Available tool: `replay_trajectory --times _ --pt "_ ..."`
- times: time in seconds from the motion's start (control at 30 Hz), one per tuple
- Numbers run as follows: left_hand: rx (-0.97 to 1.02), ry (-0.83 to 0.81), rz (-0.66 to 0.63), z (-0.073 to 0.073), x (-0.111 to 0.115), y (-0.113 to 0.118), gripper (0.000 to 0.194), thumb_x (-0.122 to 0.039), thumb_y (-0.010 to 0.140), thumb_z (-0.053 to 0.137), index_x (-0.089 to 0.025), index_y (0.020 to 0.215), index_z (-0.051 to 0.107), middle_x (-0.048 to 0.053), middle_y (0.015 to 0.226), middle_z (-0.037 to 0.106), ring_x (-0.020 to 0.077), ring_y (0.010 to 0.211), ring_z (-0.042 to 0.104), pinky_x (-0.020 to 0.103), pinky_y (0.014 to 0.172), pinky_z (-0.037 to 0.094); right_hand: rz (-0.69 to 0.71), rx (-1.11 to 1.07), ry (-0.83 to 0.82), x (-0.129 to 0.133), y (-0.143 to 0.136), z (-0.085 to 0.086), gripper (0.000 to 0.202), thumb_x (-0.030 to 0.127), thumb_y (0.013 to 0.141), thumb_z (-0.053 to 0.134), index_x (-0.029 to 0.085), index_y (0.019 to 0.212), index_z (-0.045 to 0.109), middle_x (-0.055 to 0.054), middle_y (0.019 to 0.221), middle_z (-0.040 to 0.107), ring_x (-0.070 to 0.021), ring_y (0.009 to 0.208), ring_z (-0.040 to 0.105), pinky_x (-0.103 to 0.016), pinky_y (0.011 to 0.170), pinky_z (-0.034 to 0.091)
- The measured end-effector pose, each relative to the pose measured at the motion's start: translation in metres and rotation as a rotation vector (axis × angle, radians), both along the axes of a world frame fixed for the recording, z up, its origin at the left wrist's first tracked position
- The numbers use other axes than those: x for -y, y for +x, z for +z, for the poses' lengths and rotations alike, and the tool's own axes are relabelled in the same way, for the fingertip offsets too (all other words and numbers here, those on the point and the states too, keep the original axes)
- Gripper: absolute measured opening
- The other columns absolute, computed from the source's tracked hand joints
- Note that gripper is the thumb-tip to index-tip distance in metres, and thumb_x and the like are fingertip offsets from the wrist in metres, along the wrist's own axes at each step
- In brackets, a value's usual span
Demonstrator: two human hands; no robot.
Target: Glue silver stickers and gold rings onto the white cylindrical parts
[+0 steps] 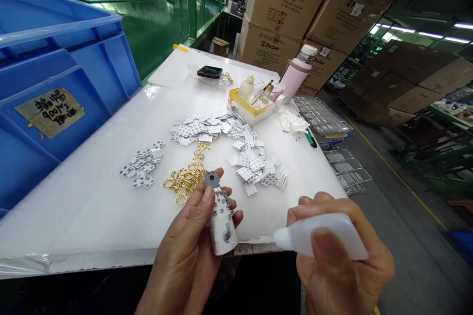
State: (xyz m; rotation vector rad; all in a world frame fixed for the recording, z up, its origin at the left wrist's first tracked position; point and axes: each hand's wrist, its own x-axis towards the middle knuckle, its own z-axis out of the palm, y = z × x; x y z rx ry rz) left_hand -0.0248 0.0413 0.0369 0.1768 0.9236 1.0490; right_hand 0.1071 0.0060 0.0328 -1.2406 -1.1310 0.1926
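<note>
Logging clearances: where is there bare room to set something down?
A wide strip of tabletop between the blue bin and small tile pile; a smaller patch between the large tile pile and right edge. Crowded: gold rings between both piles, near the left hand.

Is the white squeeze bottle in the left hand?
No, the right hand holds the bottle; the left hand holds a white part.

Blue crate (70, 83) at the left, pink flask (295, 78) in front of stacked brown cartons (286, 10), green post (191, 0) beyond.
</note>
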Motion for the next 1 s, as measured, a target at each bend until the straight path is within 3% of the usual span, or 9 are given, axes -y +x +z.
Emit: replay_trajectory --times 0.5,0.73,0.83,1.0 --pt "-0.011 -0.003 0.006 -0.005 -0.003 0.0 0.035 -0.021 0.088 0.066 -0.019 0.123 0.071 0.01 0.101 0.063 0.0171 0.084 0.062 0.033 0.078 0.062 -0.017 0.022 0.013 0.001 0.002 -0.002 0.017 0.039 0.085 0.071 0.023 0.081 0.073 -0.003 0.065 0.062 -0.0223 0.068 0.061 -0.036 0.062 0.045" --pt "-0.006 0.005 0.003 -0.005 -0.005 0.001 0.034 -0.022 0.088 0.068 -0.019 0.122 0.071 0.01 0.1 0.064 0.0167 0.082 0.063 0.033 0.077 0.062 0.005 0.013 0.031 0.002 0.001 -0.004 0.017 0.039 0.087 0.071 0.023 0.081 0.073 -0.001 0.067 0.062 -0.0186 0.065 0.056 -0.035 0.066 0.044" --pt "0.008 -0.01 0.011 -0.005 -0.004 0.0 0.033 -0.022 0.087 0.068 -0.018 0.12 0.071 0.01 0.099 0.065 0.0158 0.08 0.063 0.032 0.076 0.063 0.079 -0.149 0.004 0.001 0.003 -0.002 0.022 0.041 0.087 0.071 0.022 0.079 0.073 -0.002 0.065 0.059 -0.0163 0.061 0.054 -0.029 0.055 0.04" --pt "-0.009 -0.057 0.038 -0.005 -0.005 -0.003 0.03 -0.019 0.087 0.069 -0.017 0.116 0.074 0.011 0.104 0.067 0.0152 0.078 0.066 0.031 0.071 0.064 0.237 -0.678 -0.086 -0.011 0.034 -0.003 0.026 0.045 0.086 0.07 0.019 0.084 0.074 0.003 0.057 0.047 -0.0087 0.049 0.042 -0.02 0.044 0.034"
